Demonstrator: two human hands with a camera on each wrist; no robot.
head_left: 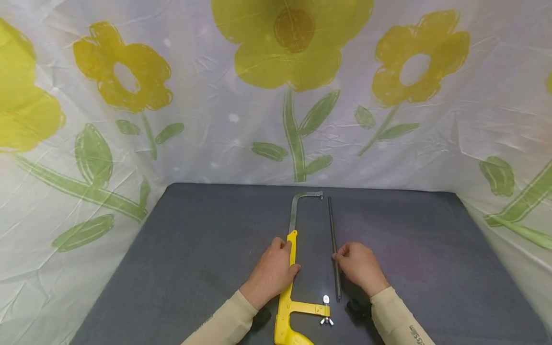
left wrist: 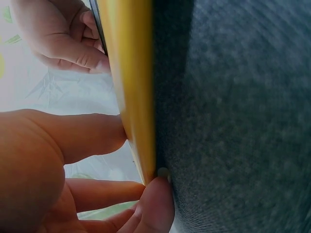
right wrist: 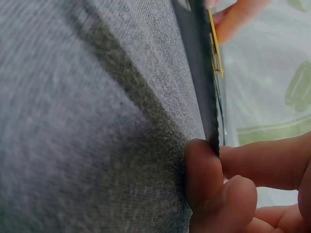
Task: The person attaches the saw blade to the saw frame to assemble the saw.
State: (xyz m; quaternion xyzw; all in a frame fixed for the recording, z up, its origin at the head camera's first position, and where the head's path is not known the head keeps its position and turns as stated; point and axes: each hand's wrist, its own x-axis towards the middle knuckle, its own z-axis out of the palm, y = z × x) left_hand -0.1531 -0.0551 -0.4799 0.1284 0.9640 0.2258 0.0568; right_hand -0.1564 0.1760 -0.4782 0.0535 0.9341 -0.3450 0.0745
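A yellow hacksaw frame (head_left: 284, 306) with a grey metal bow lies lengthwise on the dark table, its handle toward me. My left hand (head_left: 272, 270) grips the yellow bar, thumb on one side and fingers on the other; the left wrist view shows the frame (left wrist: 131, 73) close up between them. To its right, my right hand (head_left: 359, 266) pinches a thin dark hacksaw blade (head_left: 333, 230) between thumb and fingers. The toothed edge of the blade (right wrist: 206, 97) shows in the right wrist view. Blade and frame are apart, roughly parallel.
A wing nut (head_left: 327, 321) and a metal blade holder (head_left: 326, 300) sit on the frame's near arm. The dark grey cloth-covered table (head_left: 194, 225) spreads around both hands. Behind and beside it hangs a white sheet (head_left: 207, 143) printed with yellow flowers.
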